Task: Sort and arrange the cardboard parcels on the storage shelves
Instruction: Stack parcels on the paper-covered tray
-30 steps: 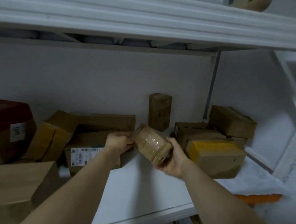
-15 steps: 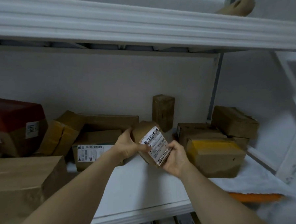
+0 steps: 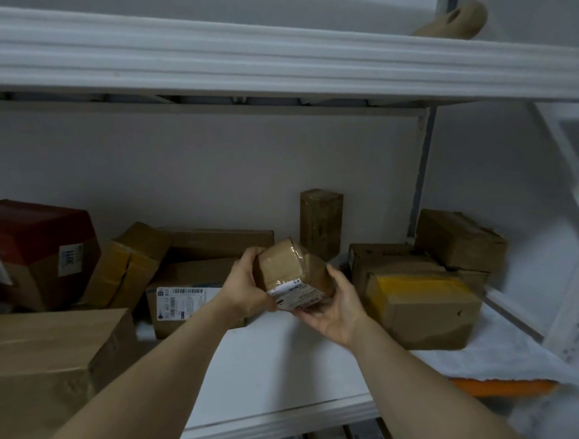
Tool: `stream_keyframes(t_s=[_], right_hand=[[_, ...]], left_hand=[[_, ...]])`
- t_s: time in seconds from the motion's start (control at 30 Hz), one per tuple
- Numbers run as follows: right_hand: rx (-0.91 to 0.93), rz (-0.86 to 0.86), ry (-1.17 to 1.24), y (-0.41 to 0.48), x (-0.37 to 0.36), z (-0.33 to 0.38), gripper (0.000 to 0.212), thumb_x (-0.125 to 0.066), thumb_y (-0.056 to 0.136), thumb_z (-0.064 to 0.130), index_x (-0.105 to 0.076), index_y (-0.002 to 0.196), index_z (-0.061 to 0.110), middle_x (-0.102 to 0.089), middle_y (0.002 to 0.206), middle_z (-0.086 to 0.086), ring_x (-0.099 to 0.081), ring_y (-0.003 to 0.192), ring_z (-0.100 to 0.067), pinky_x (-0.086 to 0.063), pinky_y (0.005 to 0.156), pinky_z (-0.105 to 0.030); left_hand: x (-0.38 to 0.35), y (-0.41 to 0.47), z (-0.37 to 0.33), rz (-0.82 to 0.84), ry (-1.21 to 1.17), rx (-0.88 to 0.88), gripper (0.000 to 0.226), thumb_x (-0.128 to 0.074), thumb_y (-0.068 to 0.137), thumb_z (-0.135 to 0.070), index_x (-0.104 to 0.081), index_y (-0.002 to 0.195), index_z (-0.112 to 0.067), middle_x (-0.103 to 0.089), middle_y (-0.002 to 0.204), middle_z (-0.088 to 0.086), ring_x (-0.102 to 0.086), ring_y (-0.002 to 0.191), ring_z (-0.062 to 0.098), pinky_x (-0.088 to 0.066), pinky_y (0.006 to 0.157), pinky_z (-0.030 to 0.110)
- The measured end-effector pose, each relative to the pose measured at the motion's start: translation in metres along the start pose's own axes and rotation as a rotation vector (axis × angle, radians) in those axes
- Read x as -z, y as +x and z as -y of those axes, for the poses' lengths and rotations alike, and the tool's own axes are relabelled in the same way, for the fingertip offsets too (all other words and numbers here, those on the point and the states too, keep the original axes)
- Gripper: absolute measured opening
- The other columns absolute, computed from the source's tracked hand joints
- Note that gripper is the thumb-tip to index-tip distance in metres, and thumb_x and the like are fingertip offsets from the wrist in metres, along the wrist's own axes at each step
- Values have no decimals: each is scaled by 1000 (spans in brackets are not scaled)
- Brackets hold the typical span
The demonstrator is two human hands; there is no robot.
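Step in hand: inspection of one small taped parcel (image 3: 292, 269) before placement. You hold it clear of the shelf (image 3: 272, 371), directly in front of the upright parcel (image 3: 322, 222). Your left grip (image 3: 248, 285) is clamped on its left side. Your right grip (image 3: 336, 312) cups it from below, fingers curled round its right side. The shipping label (image 3: 293, 294) faces you. Next, assign its group. Then set it on the bare board in front of the upright parcel, or beside the yellow-taped box (image 3: 423, 308) to the right of it. Release only once it rests flat.
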State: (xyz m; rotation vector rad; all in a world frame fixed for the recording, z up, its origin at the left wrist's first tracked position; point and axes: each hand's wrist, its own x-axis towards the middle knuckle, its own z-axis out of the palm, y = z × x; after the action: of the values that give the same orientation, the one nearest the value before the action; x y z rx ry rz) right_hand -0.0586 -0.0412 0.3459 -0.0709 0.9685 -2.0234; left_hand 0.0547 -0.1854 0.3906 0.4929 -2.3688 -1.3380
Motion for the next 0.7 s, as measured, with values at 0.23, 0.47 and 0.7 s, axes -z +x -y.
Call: stream_keyframes(t_s=[0.23, 0.47, 0.7], right_hand=[[-32, -61, -226, -1, -7, -2, 91, -66, 59, 74, -57, 125, 13, -61, 120, -21, -64, 106, -38, -58, 75, -38], [-32, -140, -188, 0, -19, 5, 60, -68, 75, 60, -64, 108, 10, -68, 100, -16, -65, 84, -27, -56, 65, -32], [134, -132, -70, 7, -20, 8, 47, -65, 80, 29, -55, 123, 12, -61, 109, -15, -59, 94, -31, -53, 77, -39]], left_hand=[[1, 2, 5, -51, 149, -146, 85, -76, 64, 7, -34, 121, -41, -40, 128, -1, -44, 117, 20, -47, 87, 28], [1, -3, 8, -58, 339, -283, 95, -66, 72, 6, -24, 139, -48, -36, 131, 0, -48, 116, 24, -44, 92, 28], [0, 0, -1, -114, -281, 134, 59, -51, 82, 9, -43, 138, -9, -57, 122, 9, -56, 110, 27, -49, 96, 41]])
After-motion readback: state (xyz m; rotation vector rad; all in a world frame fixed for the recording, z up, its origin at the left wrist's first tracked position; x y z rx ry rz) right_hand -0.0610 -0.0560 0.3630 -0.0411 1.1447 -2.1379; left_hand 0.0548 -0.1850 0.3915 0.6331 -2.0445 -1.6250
